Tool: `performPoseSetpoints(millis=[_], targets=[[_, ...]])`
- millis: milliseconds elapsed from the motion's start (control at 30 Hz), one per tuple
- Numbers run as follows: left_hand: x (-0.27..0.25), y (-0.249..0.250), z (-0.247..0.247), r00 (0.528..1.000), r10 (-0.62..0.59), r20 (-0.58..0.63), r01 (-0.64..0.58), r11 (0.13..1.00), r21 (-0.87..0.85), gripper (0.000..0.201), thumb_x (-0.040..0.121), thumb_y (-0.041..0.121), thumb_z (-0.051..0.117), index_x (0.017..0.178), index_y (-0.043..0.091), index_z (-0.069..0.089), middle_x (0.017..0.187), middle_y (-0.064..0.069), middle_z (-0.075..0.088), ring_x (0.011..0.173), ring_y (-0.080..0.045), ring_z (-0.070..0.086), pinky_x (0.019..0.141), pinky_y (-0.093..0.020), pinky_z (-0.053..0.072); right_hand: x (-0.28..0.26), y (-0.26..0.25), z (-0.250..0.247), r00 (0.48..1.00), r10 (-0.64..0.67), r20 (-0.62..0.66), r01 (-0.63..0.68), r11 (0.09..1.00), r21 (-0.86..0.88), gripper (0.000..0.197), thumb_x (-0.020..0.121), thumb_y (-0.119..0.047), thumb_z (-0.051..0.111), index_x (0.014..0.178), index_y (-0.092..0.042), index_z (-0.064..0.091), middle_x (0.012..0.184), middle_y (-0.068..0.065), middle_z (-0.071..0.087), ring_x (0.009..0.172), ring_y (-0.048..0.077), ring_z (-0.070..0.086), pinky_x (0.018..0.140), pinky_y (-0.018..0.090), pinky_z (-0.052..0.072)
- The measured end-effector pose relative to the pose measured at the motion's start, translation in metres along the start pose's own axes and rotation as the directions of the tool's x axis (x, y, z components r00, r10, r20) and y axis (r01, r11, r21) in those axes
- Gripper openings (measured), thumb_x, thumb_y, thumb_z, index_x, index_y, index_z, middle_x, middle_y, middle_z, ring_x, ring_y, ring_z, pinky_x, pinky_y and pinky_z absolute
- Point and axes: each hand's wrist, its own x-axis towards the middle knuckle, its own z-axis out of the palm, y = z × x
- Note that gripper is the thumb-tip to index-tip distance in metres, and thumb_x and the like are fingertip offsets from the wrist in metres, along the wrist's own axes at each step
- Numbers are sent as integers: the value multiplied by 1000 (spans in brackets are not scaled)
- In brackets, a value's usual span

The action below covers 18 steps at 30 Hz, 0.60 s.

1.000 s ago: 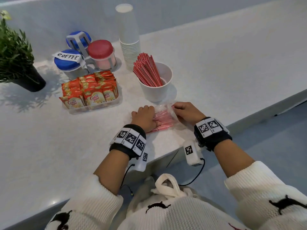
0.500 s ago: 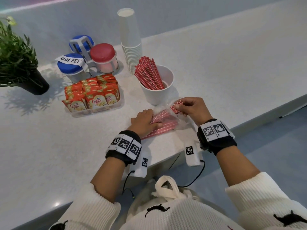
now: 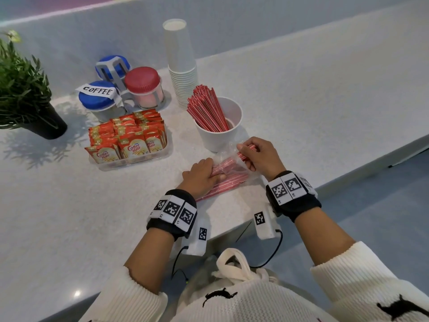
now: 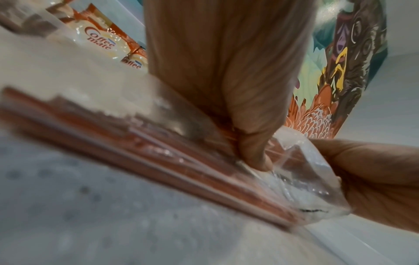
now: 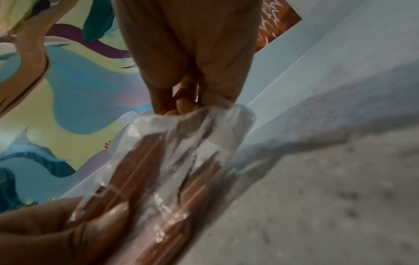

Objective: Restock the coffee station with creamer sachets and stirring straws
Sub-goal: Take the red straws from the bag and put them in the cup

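Left hand: my left hand [image 3: 201,177] lies on the clear plastic bag of red-and-white striped stirring straws [image 3: 226,173], fingers curled over it and pinning it to the white speckled counter [image 3: 301,94]; the left wrist view shows a fingertip pressed into the plastic.
Right hand: my right hand [image 3: 260,156] pinches a few red straw ends [image 3: 247,151] at the bag's open mouth, lifted just off the counter; the right wrist view shows fingers and thumb closed on them.
Straw bag: it lies flat near the counter's front edge, just in front of the white paper cup [image 3: 220,133], its mouth turned toward my right hand.
Straw cup: the cup holds a leaning bundle of red striped straws [image 3: 206,110].
Creamer: orange Coffee-mate creamer sachets [image 3: 130,138] stand in rows in a clear plastic tray [image 3: 132,160], left of the cup.
Behind: a tall stack of white paper cups [image 3: 182,66], and a grey rack of lidded jars [image 3: 120,89], one labelled COFFEE.
Far left: a green plant in a black pot [image 3: 25,98].
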Motion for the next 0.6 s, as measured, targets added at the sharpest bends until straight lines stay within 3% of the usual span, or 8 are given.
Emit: performPoseSetpoints(millis=[167, 233, 367, 533, 600], targets=[[-3, -1, -4, 1000, -9, 19, 10, 999, -44, 36, 89, 44, 54, 105, 15, 42, 110, -5, 53, 106, -25, 51, 98, -47, 37, 2, -1, -8, 992, -2, -127, 13, 996, 87, 18, 84, -20, 65, 68, -17, 58, 62, 4, 61, 38, 2, 47, 41, 14, 37], [-5, 3, -10, 999, 7, 48, 0, 989, -151, 43, 84, 44, 61, 111, 15, 43, 112, -3, 57, 104, -23, 55, 96, -46, 41, 1, -3, -12, 988, 7, -154, 12, 992, 123, 19, 84, -20, 65, 68, -15, 57, 64, 5, 62, 38, 2, 47, 40, 14, 37], [-4, 21, -22, 993, 98, 59, -72, 935, -347, 57, 80, 36, 70, 123, 16, 38, 116, -3, 60, 102, -20, 60, 90, -35, 49, -3, -10, -5, 996, 11, -90, 7, 980, 197, 16, 84, -20, 66, 73, -12, 57, 61, 3, 57, 39, 3, 45, 40, 14, 37], [2, 29, -16, 993, 120, 5, -112, 939, -327, 69, 70, 55, 63, 125, 20, 40, 119, -1, 62, 107, -22, 61, 95, -48, 48, -4, -15, 1, 994, -34, -99, 45, 993, 106, 21, 81, -15, 68, 65, -12, 55, 54, 0, 53, 41, 5, 46, 47, 20, 41], [3, 28, -13, 992, 123, 3, -115, 935, -336, 64, 76, 50, 62, 128, 21, 39, 123, -2, 61, 111, -23, 59, 98, -49, 46, -3, -19, -6, 989, -36, -147, 56, 990, 132, 24, 80, -14, 69, 62, -15, 54, 55, 0, 53, 40, 4, 45, 46, 19, 40]])
